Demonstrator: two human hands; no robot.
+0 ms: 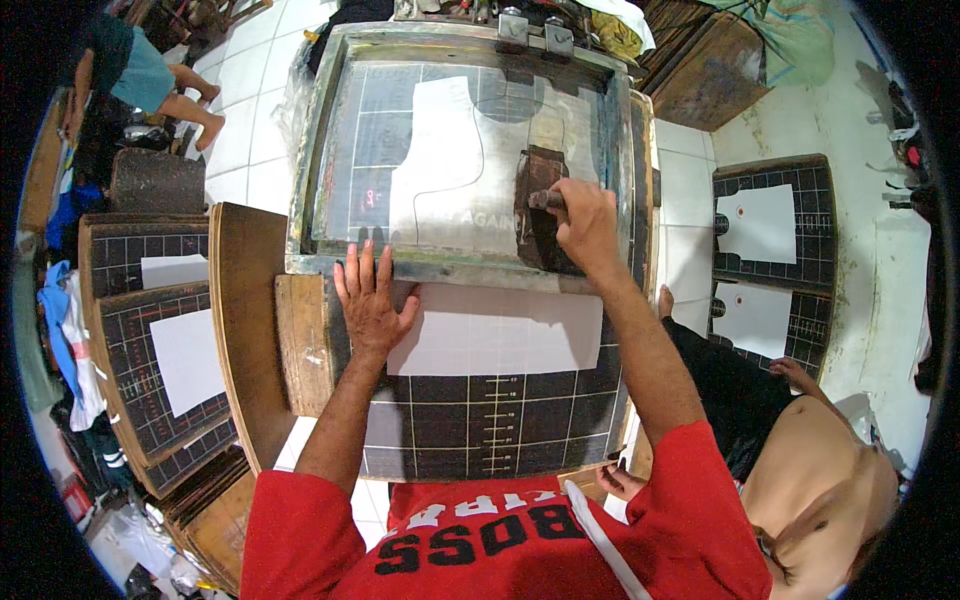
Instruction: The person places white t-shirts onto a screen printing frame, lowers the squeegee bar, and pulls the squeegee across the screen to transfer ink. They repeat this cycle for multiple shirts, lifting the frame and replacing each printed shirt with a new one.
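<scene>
A silk-screen printing frame (450, 272) lies over a black gridded board (440, 430). Through its mesh shows a white garment-shaped piece (437, 125) with a thin curved outline. My right hand (588, 225) is closed round the handle of a dark brown squeegee (538, 225), which stands on the right part of the mesh. My left hand (368, 300) rests with fingers spread on the frame's near rail, left of centre. From under that rail a white sheet (500, 335) sticks out toward me on the board. The squeegee's lower edge is partly hidden in shadow.
Metal clamps (535, 35) hold the frame's far side. Gridded boards with white pieces (188, 360) stand left beside an upright wooden panel (250, 330); more boards (772, 240) lie right. A bare-chested person (820, 490) sits close right. Another person's legs (190, 95) show far left.
</scene>
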